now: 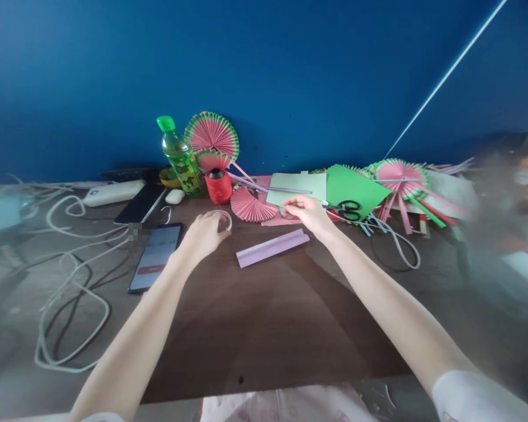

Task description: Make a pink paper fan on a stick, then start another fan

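Observation:
My left hand (205,235) curls around a thin pale ring, which looks like a roll of tape (229,221), just above the table. To the right, my right hand (305,212) is pinched closed in front of a pale green paper sheet (297,184); whatever is between its fingertips is too small to make out. A folded purple paper strip (273,248) lies on the table between and below both hands. Beyond them is a pleated pink paper fan piece (251,205). Black-handled scissors (349,210) rest just right of my right hand, by a green paper sheet (354,190).
A phone (156,258) lies beside my left forearm, with white cables (73,293) looping at the left. A green-capped bottle (180,155), a red container (219,186) and a round paper fan (212,138) stand by the blue wall. More paper fans (400,179) lie at the right.

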Tool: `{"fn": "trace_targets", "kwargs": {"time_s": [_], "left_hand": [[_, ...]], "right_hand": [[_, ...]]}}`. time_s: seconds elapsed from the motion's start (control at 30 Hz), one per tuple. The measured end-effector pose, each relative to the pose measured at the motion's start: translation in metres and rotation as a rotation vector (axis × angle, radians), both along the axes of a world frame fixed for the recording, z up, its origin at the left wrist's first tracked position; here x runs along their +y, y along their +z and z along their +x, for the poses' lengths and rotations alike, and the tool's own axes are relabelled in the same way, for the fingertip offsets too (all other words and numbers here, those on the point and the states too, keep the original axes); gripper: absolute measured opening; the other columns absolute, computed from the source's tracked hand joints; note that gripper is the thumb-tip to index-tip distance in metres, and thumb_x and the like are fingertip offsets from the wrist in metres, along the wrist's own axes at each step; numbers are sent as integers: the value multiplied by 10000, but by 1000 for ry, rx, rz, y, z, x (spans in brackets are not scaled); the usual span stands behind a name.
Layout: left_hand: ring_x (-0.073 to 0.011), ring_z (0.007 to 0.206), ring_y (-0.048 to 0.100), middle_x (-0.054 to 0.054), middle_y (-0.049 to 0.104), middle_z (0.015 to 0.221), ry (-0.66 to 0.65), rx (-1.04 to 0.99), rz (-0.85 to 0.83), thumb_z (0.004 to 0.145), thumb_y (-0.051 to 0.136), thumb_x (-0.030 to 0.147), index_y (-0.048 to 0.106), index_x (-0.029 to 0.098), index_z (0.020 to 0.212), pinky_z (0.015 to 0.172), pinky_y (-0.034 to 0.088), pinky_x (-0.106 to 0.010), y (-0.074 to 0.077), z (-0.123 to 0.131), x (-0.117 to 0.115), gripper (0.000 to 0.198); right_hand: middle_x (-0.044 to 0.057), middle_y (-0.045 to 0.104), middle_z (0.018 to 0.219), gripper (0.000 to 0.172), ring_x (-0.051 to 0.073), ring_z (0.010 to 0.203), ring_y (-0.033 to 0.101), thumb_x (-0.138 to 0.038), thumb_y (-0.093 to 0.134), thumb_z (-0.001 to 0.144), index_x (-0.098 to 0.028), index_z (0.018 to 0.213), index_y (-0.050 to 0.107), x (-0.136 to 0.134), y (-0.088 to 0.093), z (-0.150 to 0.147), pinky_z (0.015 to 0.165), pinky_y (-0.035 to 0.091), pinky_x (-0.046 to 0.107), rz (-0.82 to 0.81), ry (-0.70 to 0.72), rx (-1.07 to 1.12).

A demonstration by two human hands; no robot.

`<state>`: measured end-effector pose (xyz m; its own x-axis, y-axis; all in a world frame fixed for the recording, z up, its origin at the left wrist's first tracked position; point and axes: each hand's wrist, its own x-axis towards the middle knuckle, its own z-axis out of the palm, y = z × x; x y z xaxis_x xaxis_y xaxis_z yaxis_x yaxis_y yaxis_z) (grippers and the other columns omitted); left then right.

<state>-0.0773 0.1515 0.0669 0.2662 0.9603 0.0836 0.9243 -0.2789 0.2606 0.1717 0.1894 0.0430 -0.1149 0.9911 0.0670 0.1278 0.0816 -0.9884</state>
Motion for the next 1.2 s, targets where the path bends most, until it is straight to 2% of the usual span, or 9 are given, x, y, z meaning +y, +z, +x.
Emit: {"fn": "trace_targets", "kwargs": {"time_s": [0.13,0.23,0.37,0.43,0.53,0.73,0.87,1.03,1.2], "left_hand": [[-246,970,537,-104,612,949,20,105,-93,725,500,210,534,162,809,858,384,-359,-17,-1,16,102],[-212,877,560,-87,605,896,27,74,-172,745,427,185,515,170,794,776,412,-320,-18,-2,20,103],[-182,788,589,-43,626,842,-87,-140,-323,757,433,255,508,180,827,732,428,-288,-2,-2,18,127],[-177,783,611,-35,646,851,-74,-327,-393,767,440,291,491,180,898,735,437,-286,8,2,14,180],[-181,891,612,-44,666,915,-146,-540,-463,795,442,317,458,183,971,788,431,-293,19,9,8,221],[-173,959,587,-58,662,913,-374,-672,-492,835,446,300,470,175,959,868,402,-325,28,18,1,177],[-172,946,589,-56,657,915,-428,-701,-522,824,471,281,484,171,945,872,409,-333,28,19,0,164],[-162,798,596,-31,626,826,-409,-673,-510,811,495,355,534,158,915,785,445,-299,24,20,1,226],[-163,797,595,-30,651,784,-394,-661,-445,822,487,359,623,153,866,791,428,-273,23,24,2,251]], "right_hand": [[17,645,666,94,130,646,623,-139,523,714,-162,745,608,4,8,-4,696,509,318,-53,21,108],[20,653,692,100,129,661,630,-150,523,727,-162,768,614,3,7,-8,709,515,320,-71,78,143],[16,651,693,119,127,667,634,-116,510,735,-165,752,617,-2,5,-15,750,524,340,-105,122,149],[17,646,699,139,132,675,632,-98,499,737,-165,751,620,-5,8,-19,758,531,357,-113,131,130],[30,639,796,166,146,734,623,-112,496,745,-176,822,628,-10,14,-25,742,553,382,-89,156,153],[46,522,1169,312,174,965,571,-99,459,739,-215,986,610,-18,26,-28,723,583,379,-68,190,237],[56,547,1128,313,195,1058,529,-95,446,751,-205,990,616,-20,29,-26,756,576,381,-31,259,249],[58,600,1040,246,202,1015,558,-151,508,769,-205,980,622,-20,26,-25,757,573,383,24,302,227],[74,549,1136,235,215,1060,539,-143,510,768,-201,953,643,-19,25,-25,728,579,354,62,208,173]]}}
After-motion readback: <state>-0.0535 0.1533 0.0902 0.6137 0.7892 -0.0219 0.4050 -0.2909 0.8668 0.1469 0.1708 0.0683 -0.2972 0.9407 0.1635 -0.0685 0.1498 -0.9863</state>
